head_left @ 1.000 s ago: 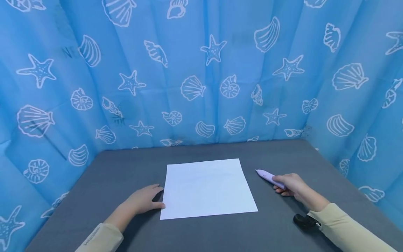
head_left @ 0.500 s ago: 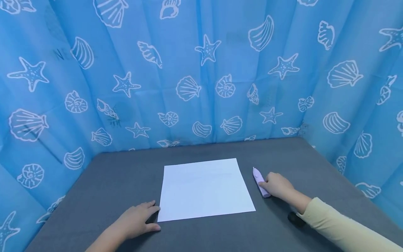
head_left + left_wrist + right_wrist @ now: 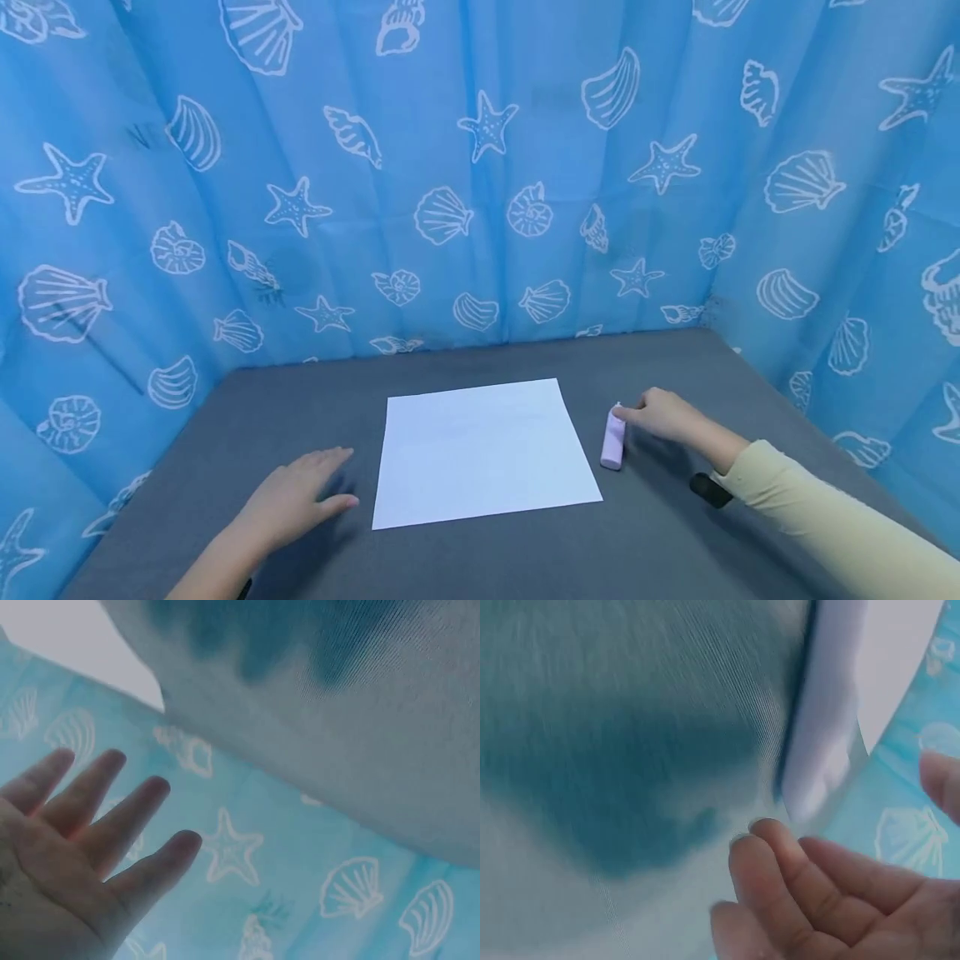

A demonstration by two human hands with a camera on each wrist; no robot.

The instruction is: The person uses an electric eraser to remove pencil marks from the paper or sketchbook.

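Observation:
A thick lilac pen-shaped device (image 3: 612, 442) with a narrow tip lies on the grey table, to the right of a white sheet of paper (image 3: 480, 454). My right hand (image 3: 663, 417) is at its far end; in the right wrist view, a gap shows between the fingers (image 3: 769, 892) and the device, and thumb and fingers stand apart, loosely bent. My left hand (image 3: 288, 500) hovers left of the paper, touching nothing. Its fingers are spread and fairly straight in the left wrist view, with its shadow on the table.
The grey table (image 3: 480, 558) runs back to a blue curtain (image 3: 420, 167) with white shell and starfish prints, which also closes off both sides. A black object (image 3: 708, 490) is attached under the right wrist.
My right hand has set the lilac device down, turned to point away, and let go of it. My left hand has drawn back from the paper's left edge.

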